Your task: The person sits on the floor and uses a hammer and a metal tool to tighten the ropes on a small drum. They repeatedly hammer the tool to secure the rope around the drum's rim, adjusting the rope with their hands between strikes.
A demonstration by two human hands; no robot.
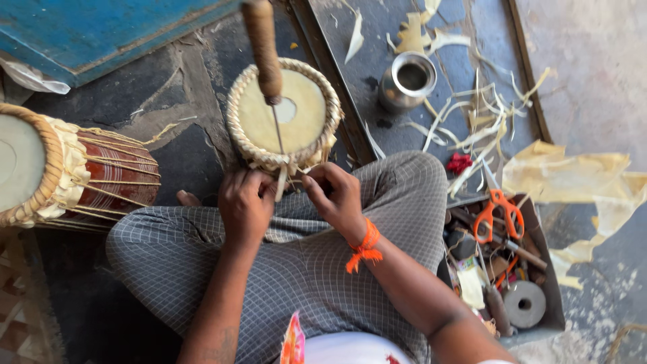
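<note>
Both hands, left [246, 205] and right [337, 195], pinch a pale strap [280, 183] below the drumhead [283, 114].

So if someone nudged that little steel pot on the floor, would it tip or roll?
The steel pot stands upright on a broad base, so it probably slides rather than tips. It looks empty, so likely light. Knocked over, its round body might roll among the pale strips.

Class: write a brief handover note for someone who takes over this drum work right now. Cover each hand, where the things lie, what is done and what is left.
Left hand: grip closed on a pale strap at the drum rim.
Right hand: pinching the lacing beside it.
Awl stands through the rim braid, wooden handle up.
Done: braid runs round the head.
Left: the strap end hangs loose.
Scissors lie in the box to the right; second drum to the left.
</note>
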